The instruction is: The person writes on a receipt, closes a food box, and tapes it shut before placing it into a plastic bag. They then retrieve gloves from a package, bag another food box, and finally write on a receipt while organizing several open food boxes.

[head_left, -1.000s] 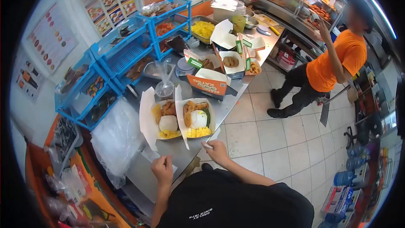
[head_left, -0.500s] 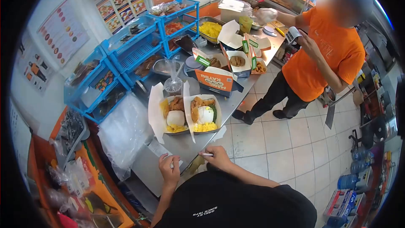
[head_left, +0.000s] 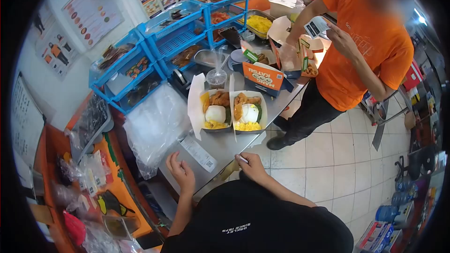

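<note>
My left hand point(head_left: 182, 174) is open, fingers apart, at the near edge of the metal counter point(head_left: 225, 145). Just beyond it a long printed receipt point(head_left: 198, 153) lies flat on the metal. My right hand point(head_left: 253, 167) is closed at the counter's edge, pinching a short, white, pen-like stick point(head_left: 242, 159) that is mostly hidden by the fingers. Ahead of both hands stand two open meal boxes, a left box point(head_left: 196, 108) and a right box point(head_left: 265, 115), side by side. Each holds white rice, browned fried pieces and yellow food.
A co-worker in an orange shirt point(head_left: 363, 42) stands at right, holding a printed slip point(head_left: 316, 27) and reaching toward more boxes. Behind my boxes are a plastic cup point(head_left: 216, 78) and an orange printed box point(head_left: 261, 78). Blue racks point(head_left: 176, 44) and plastic bags point(head_left: 157, 126) fill the left.
The view has shifted, and my left hand's fingers have spread with the receipt more exposed. The co-worker has moved closer to the counter, one arm lowered among the boxes there.
</note>
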Demonstrator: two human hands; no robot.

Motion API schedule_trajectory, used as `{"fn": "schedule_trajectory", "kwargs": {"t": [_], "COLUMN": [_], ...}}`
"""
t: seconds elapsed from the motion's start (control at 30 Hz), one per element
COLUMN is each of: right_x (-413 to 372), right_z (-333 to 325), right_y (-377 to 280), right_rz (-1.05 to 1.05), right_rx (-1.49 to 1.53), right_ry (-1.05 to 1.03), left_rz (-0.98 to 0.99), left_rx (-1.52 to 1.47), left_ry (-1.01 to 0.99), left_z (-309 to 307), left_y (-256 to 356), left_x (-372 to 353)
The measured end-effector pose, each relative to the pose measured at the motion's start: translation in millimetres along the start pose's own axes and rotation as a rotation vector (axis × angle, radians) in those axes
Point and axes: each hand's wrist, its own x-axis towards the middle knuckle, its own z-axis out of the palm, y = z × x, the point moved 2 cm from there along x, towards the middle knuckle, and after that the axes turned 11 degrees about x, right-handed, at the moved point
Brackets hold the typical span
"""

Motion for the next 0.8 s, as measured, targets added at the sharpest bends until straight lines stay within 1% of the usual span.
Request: {"fn": "schedule_trajectory", "kwargs": {"t": [0.03, 0.1, 0.13, 0.2, 0.23, 0.27, 0.3, 0.37, 0.4, 0.43, 0.5, 0.53, 0.6, 0.67, 0.7, 0.73, 0.77, 0.8], "right_x": [2, 8, 12, 19, 23, 26, 29, 31, 32, 33, 33, 32, 33, 34, 36, 38, 41, 41], "right_z": [2, 4, 7, 5, 5, 5, 6, 7, 10, 12, 15, 16, 16, 13, 13, 10, 9, 8], "right_y": [0, 5, 14, -19, -18, -17, -21, -25, -24, -23, -21, -19, -17, -16, -15, -12, -11, -12], "right_rz": [0.003, -0.017, 0.02, -0.027, 0.009, 0.007, 0.011, 0.035, 0.031, 0.02, 0.01, 0.032, 0.034, 0.054, 0.07, 0.09, 0.094, 0.065], "right_rx": [0.0, 0.04, 0.124, 0.027, 0.023, 0.055, 0.069, 0.12, 0.122, 0.107, 0.092, 0.109, 0.113, 0.102, 0.097, 0.061, 0.063, 0.063], "right_ry": [-0.015, -0.018, -0.008, -0.033, -0.059, -0.073, -0.07, -0.1, -0.125, -0.136, -0.164, -0.173, -0.19, -0.19, -0.177, -0.177, -0.181, -0.182], "left_rz": [-0.012, 0.058, -0.028, -0.116, -0.032, 0.007, -0.012, 0.231, 0.293, 0.29, 0.377, 0.37, -0.043, -0.557, -0.605, -0.458, -0.289, -0.231], "left_rx": [0.005, -0.151, -0.438, -0.799, -0.765, -0.833, -0.806, -0.723, -0.635, -0.626, -0.372, -0.363, 0.101, 0.475, 0.549, 0.477, 0.378, 0.351], "left_ry": [0.008, 0.057, 0.028, -0.017, 0.02, 0.054, 0.097, 0.182, 0.218, 0.238, 0.224, 0.235, 0.281, 0.087, 0.049, 0.226, 0.378, 0.495], "left_z": [1, 5, 9, -8, -20, -30, -36, -45, -45, -46, -46, -48, -54, -63, -66, -87, -115, -135], "left_y": [-3, -5, -2, 26, 44, 58, 62, 72, 70, 62, 41, 24, -27, -85, -140, -137, -114, -112], "left_x": [-1, -3, -5, 3, 6, 10, 10, 12, 12, 12, 11, 11, 12, 10, 6, 8, 17, 27]}}
